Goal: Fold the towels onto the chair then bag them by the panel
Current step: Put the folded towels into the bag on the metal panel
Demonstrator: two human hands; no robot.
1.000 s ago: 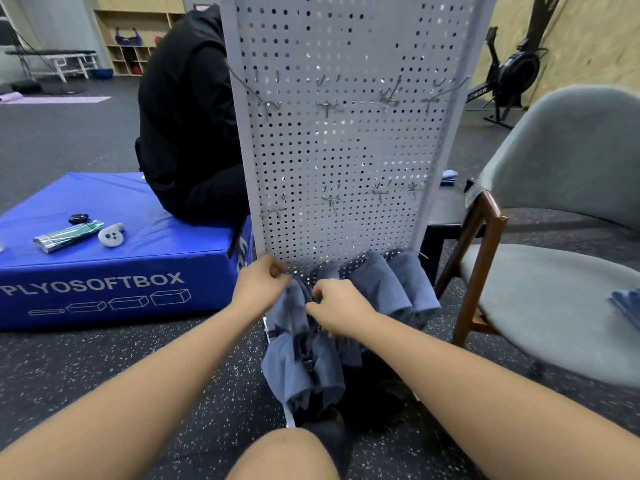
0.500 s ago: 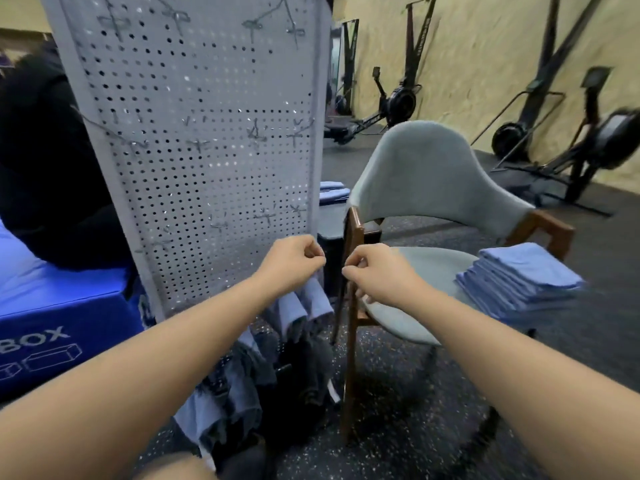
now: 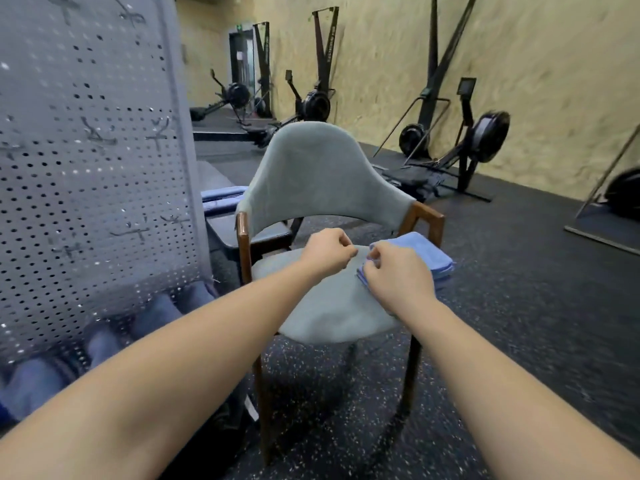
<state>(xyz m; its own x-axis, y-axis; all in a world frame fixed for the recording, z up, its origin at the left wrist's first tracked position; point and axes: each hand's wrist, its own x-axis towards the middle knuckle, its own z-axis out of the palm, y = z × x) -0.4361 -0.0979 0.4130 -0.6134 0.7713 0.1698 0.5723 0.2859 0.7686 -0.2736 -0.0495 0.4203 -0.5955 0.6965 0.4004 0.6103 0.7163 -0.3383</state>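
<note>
Currently, both hands are positioned over the seat of the chair, which stands just right of the perforated panel. The left hand is clenched, thumb against the curled fingers, with nothing visible inside it. It is above the rear middle of the seat, just left of the right hand. The right hand is also curled. Its fingertips are at the near left corner of the towel stack. Whether they pinch the cloth or only touch it cannot be determined, as the hand covers that corner.

Towel stack: folded blue towels, laid flat one on another, on the right side of the seat, next to the right wooden armrest. The edges are roughly aligned.

Panel: grey, upright, fitted with several wire hooks. At its foot, on the floor, is a row of blue-grey cloth bundles; blur prevents further identification.

Behind the chair, a dark low bench carries more folded blue cloths. Rowing machines stand along the tan wall. The floor is dark and speckled.
</note>
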